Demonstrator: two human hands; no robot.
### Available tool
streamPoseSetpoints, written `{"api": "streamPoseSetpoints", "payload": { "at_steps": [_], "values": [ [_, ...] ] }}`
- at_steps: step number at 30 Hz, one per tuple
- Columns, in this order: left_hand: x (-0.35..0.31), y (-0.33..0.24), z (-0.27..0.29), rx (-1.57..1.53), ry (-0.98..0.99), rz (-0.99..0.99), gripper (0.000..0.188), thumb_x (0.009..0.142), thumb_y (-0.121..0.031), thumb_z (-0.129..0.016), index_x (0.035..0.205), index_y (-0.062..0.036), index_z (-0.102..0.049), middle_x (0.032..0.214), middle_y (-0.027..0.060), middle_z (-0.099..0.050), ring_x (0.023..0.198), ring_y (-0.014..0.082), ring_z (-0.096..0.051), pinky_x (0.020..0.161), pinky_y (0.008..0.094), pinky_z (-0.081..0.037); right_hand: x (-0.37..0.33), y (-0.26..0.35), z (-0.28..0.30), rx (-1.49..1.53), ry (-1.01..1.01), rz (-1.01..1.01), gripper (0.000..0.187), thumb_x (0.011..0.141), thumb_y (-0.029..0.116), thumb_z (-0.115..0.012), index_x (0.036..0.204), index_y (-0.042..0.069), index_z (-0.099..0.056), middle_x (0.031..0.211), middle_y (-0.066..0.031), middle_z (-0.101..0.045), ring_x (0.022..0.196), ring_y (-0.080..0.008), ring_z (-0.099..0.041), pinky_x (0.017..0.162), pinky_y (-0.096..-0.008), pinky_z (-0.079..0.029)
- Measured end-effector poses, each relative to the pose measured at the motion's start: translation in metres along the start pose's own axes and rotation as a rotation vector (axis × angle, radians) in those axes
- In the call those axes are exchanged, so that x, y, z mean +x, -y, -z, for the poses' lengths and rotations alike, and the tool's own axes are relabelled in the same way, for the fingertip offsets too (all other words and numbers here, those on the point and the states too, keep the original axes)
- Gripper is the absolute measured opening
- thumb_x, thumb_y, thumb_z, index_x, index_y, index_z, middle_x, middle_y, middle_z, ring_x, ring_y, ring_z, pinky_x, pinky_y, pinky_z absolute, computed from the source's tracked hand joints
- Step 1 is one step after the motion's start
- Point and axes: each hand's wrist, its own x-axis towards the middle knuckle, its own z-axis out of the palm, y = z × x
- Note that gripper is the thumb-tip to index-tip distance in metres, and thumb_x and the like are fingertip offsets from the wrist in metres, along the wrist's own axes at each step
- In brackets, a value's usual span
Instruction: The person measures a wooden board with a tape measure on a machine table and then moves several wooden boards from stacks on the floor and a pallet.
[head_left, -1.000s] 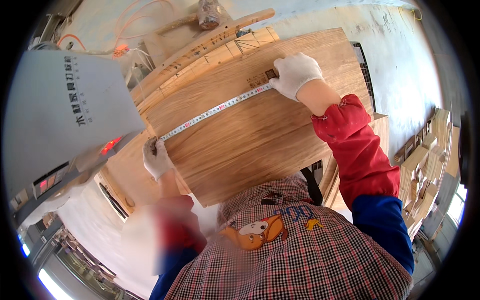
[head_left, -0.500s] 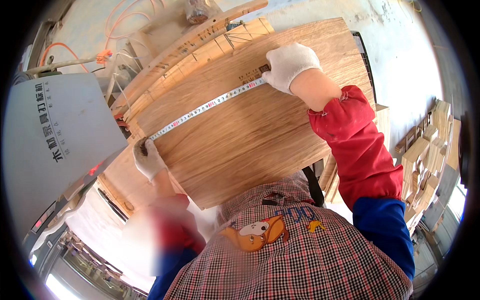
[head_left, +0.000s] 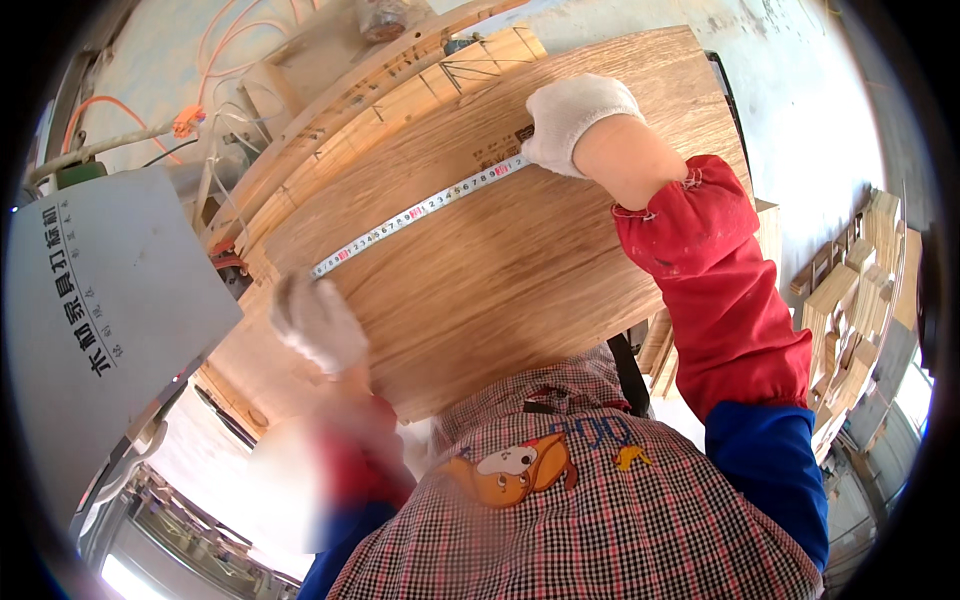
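Along one wooden board [head_left: 500, 270]: one measuring tape [head_left: 420, 211], two gloved hands [head_left: 320, 322] [head_left: 580, 122].

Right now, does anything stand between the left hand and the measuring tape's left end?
Nothing visible does: the left hand, blurred, is close to that end of the measuring tape on the wooden board; contact is unclear. The right hand hides the other end.

Smooth, grained wooden board [head_left: 520, 270] (knitted cloth gloves [head_left: 582, 120] above).

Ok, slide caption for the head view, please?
A tape measure stretches over a wooden board, gloved right hand at one visible end, blurred left hand near the other.
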Motion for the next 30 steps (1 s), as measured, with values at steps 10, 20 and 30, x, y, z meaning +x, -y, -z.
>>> {"api": "streamPoseSetpoints", "payload": {
  "at_steps": [10, 20, 30],
  "values": [
    [0.043, -0.107, -0.055, -0.276, 0.188, -0.539, 0.022, 0.072, -0.012, -0.060, 0.094, -0.0092, -0.065, 0.091, 0.0042, -0.057, 0.086, 0.0249, -0.051, 0.078, 0.0371, -0.039, 0.000, 0.006, 0.006, 0.005, 0.054, -0.042, 0.024, 0.072, 0.012, -0.057, 0.093, 0.008, -0.068, 0.094, -0.0136, -0.065, 0.087, -0.0290, -0.063, 0.070, -0.0375, -0.051],
    [0.044, -0.109, -0.064, -0.281, 0.158, -0.534, 0.019, 0.071, -0.009, -0.061, 0.088, -0.0119, -0.067, 0.086, 0.0022, -0.056, 0.081, 0.0231, -0.051, 0.074, 0.0366, -0.039, 0.033, -0.020, -0.050, -0.006, -0.098, 0.089, 0.029, 0.076, 0.029, -0.055, 0.089, 0.005, -0.066, 0.084, -0.0167, -0.064, 0.080, -0.0319, -0.062, 0.071, -0.0407, -0.051],
    [0.044, -0.107, -0.064, -0.269, 0.184, -0.520, 0.020, 0.071, -0.009, -0.062, 0.090, -0.0136, -0.066, 0.088, 0.0008, -0.056, 0.083, 0.0223, -0.050, 0.077, 0.0356, -0.037, 0.009, 0.002, -0.003, -0.038, -0.002, 0.026, 0.027, 0.076, 0.026, -0.054, 0.087, 0.005, -0.067, 0.080, -0.0169, -0.065, 0.076, -0.0320, -0.063, 0.068, -0.0407, -0.052]
  ]
}}
